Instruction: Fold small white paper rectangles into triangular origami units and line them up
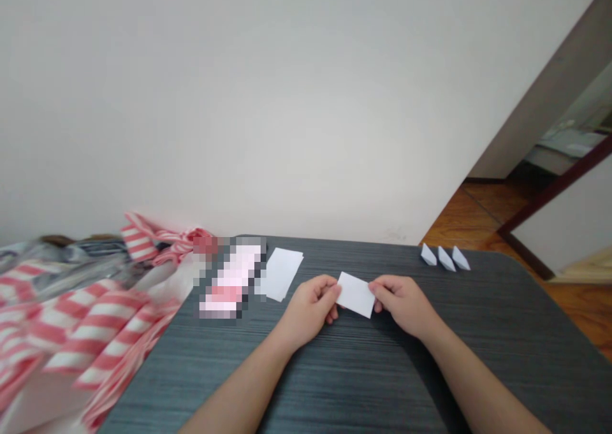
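Between my two hands, a small white rectangle of paper (356, 294) is held up just over the dark table, slightly tilted. My left hand (313, 306) pinches its left edge between thumb and fingers. On the opposite edge, my right hand (400, 300) has the same kind of pinch. Whether the paper is a single layer or folded, I cannot tell. To the left of my left hand lies a small stack of white paper sheets (283, 273). Several small folded white paper shapes (446, 259), pointed at the top, stand in a row at the back right.
The dark wood-grained table (335, 383) backs onto a pale wall (306, 102). A pixelated pink and white oblong (234, 278) lies beside the stack. Red-and-white striped cloth (95, 325) is heaped left of the table. Wooden floor (471, 214) and a doorway show at the right.
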The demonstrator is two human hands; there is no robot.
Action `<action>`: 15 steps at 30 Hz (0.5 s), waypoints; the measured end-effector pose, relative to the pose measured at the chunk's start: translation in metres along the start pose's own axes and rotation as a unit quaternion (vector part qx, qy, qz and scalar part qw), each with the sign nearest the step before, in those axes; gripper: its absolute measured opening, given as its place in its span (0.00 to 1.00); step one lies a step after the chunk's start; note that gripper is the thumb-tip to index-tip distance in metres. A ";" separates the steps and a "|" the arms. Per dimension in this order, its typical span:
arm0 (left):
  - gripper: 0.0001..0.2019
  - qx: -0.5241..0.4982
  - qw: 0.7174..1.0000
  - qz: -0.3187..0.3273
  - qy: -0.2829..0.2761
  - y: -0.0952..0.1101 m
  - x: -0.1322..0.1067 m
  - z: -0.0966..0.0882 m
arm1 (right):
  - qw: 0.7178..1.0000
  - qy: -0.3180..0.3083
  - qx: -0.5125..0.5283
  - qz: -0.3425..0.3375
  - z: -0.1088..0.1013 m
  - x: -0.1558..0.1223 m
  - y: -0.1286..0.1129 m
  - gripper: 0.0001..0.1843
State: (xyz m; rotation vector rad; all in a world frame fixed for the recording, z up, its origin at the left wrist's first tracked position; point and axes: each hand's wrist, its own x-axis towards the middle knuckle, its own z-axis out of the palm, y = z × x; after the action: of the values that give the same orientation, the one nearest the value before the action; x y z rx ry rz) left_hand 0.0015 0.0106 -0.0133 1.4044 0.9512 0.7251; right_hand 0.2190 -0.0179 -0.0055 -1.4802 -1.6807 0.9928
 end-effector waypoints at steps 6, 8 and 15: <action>0.15 0.053 0.999 -0.002 -0.007 0.003 -0.003 0.001 | 0.997 -0.068 0.032 -0.013 0.002 -0.002 -0.002 0.12; 0.14 0.081 0.997 0.010 -0.017 0.007 -0.005 0.001 | 0.996 -0.069 0.049 -0.024 0.004 -0.003 -0.003 0.09; 0.13 0.077 0.996 0.015 -0.033 0.011 -0.006 0.002 | 0.997 -0.064 0.019 -0.035 0.008 -0.003 -0.003 0.07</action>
State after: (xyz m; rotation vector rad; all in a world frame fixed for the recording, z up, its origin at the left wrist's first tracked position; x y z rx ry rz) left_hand 0.0019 0.0049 -0.0015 1.5709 0.9525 0.6337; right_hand 0.2114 -0.0216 -0.0065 -1.3482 -1.7817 1.0961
